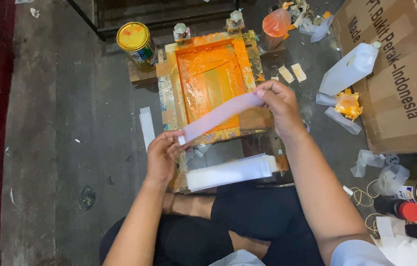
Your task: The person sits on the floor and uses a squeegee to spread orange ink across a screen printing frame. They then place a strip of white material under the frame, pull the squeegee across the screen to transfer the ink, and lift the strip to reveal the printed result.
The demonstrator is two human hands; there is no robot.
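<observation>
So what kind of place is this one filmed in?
Probably a small, informal screen-printing workshop, with the person sitting on a bare concrete floor. An orange-inked printing frame, a yellow-lidded tin and a stack of white strips lie close by, and both hands hold one white strip.

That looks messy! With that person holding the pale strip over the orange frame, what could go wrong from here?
1. The strip, held at its ends by the left hand and right hand, hangs right above the frame wet with orange ink; if it sags, it may smear.
2. The stack of strips lies just below the frame, so drips could perhaps stain it.
3. The yellow-lidded can stands at the edge of a wooden block and might tip if bumped.
</observation>
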